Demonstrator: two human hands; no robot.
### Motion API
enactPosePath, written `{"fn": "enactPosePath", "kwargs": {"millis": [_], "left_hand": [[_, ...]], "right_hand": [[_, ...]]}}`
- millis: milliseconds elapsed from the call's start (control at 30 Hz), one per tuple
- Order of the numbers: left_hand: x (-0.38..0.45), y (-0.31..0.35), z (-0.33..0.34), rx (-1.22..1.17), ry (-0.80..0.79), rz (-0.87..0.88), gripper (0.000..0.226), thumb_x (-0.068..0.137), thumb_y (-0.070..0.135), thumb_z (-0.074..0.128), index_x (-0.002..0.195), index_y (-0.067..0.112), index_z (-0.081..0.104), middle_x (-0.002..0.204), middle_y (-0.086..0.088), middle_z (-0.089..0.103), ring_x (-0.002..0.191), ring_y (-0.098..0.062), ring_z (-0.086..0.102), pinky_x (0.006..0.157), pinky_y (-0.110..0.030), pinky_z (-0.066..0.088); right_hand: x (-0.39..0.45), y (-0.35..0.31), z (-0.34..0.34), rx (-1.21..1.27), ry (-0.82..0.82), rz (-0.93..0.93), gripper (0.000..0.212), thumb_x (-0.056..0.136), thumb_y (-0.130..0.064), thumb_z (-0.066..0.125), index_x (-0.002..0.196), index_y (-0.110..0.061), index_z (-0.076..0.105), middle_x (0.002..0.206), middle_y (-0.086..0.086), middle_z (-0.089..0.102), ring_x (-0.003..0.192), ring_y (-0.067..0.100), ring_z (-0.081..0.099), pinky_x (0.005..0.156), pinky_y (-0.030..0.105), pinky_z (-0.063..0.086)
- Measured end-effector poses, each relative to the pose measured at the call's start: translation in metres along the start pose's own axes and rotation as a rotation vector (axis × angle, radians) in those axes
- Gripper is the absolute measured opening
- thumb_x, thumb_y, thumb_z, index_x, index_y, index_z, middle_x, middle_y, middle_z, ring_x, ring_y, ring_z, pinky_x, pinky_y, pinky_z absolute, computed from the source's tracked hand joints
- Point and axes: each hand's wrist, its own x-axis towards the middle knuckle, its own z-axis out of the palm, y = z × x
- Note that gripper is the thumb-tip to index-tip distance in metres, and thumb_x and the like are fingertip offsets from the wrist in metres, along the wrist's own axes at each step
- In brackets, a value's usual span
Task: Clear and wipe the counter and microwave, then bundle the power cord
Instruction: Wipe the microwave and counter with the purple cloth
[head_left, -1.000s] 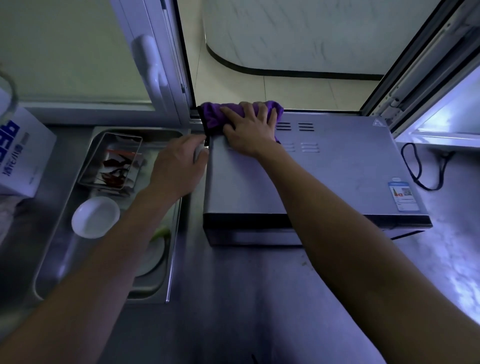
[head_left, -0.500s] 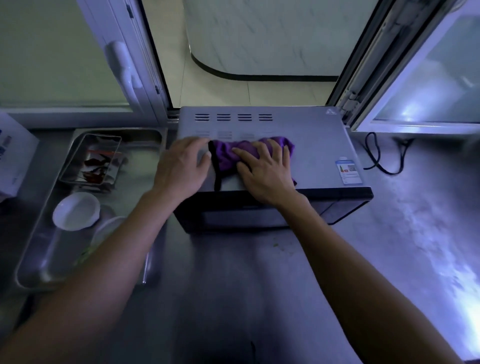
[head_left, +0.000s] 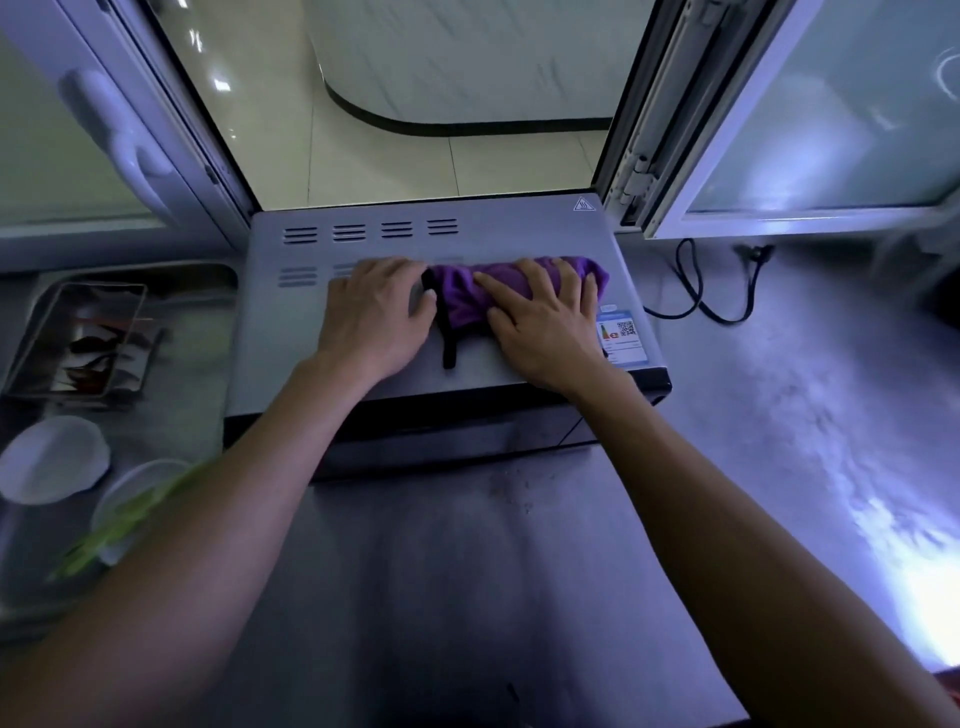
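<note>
A silver microwave (head_left: 363, 249) stands on the steel counter (head_left: 467, 571) in front of an open window. A purple cloth (head_left: 462, 293) with a black edge lies on its top, right of the middle. My right hand (head_left: 545, 322) presses flat on the cloth with its fingers spread. Just left of the cloth, my left hand (head_left: 374, 317) rests flat on the microwave top, its thumb at the cloth's black edge. The black power cord (head_left: 696, 291) lies looped on the counter to the right of the microwave.
A steel tray (head_left: 208, 322) on the left holds a small metal dish of red chillies (head_left: 83, 338), a white bowl (head_left: 52, 457) and a plate with green stalks (head_left: 130, 509). Window frames stand at both back corners. Crumbs (head_left: 519, 493) lie before the microwave.
My right hand has dragged the cloth from the microwave's back left corner toward the front, then rightward. My left hand has moved from the left edge onto the top.
</note>
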Motion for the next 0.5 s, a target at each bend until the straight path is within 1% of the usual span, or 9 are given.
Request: {"fn": "enactPosePath", "kwargs": {"millis": [133, 300, 400, 500], "left_hand": [[0.018, 0.005, 0.006, 0.012, -0.001, 0.003, 0.043, 0.095, 0.036, 0.052, 0.135, 0.019, 0.054, 0.138, -0.002, 0.057, 0.128, -0.031, 0.047, 0.098, -0.049, 0.039], [0.037, 0.009, 0.01, 0.04, -0.009, -0.001, 0.035, 0.092, 0.03, 0.053, 0.124, 0.019, 0.062, 0.132, 0.0, 0.059, 0.125, -0.031, 0.047, 0.096, -0.048, 0.039], [0.037, 0.011, 0.012, 0.027, -0.015, 0.002, 0.034, 0.093, 0.028, 0.054, 0.123, 0.017, 0.065, 0.131, -0.002, 0.059, 0.124, -0.032, 0.047, 0.098, -0.05, 0.042], [0.024, 0.013, 0.01, 0.027, -0.022, 0.008, 0.035, 0.094, 0.03, 0.053, 0.124, 0.017, 0.065, 0.133, -0.002, 0.058, 0.125, -0.032, 0.047, 0.098, -0.049, 0.042]], "right_hand": [[0.047, 0.014, -0.001, -0.003, 0.003, 0.047, 0.049, 0.098, -0.052, 0.027, 0.147, -0.056, 0.025, 0.161, -0.001, 0.02, 0.147, 0.037, 0.007, 0.118, 0.062, -0.002], [0.11, 0.026, -0.009, -0.016, -0.015, 0.057, 0.051, 0.097, -0.053, 0.025, 0.148, -0.054, 0.023, 0.162, 0.0, 0.018, 0.148, 0.039, 0.005, 0.118, 0.063, -0.005], [0.121, 0.033, -0.013, -0.021, -0.032, 0.037, 0.052, 0.098, -0.052, 0.025, 0.15, -0.052, 0.024, 0.162, 0.001, 0.018, 0.147, 0.04, 0.006, 0.118, 0.063, -0.005], [0.108, 0.038, -0.016, -0.009, -0.026, 0.037, 0.051, 0.099, -0.051, 0.025, 0.151, -0.049, 0.025, 0.162, 0.002, 0.019, 0.148, 0.04, 0.006, 0.119, 0.062, -0.004]]}}
